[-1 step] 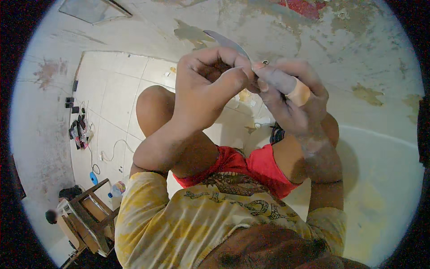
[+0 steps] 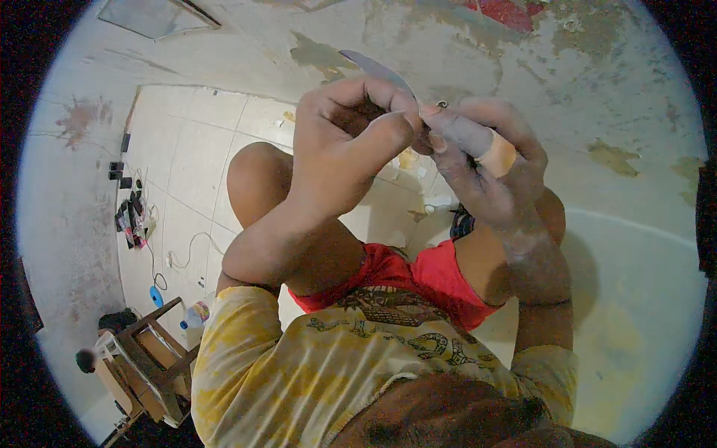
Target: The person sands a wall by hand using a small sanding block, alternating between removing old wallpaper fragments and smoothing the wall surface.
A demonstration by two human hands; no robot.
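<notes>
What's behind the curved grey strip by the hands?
Around the curved grey strip, pale wall shows behind, with a brownish patch near its tip. Whatever the strip and left hand cover can't be seen.

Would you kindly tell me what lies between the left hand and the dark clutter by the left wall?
In the head view, the left knee comes first after the left hand, then pale tiled floor up to the dark clutter.
</notes>
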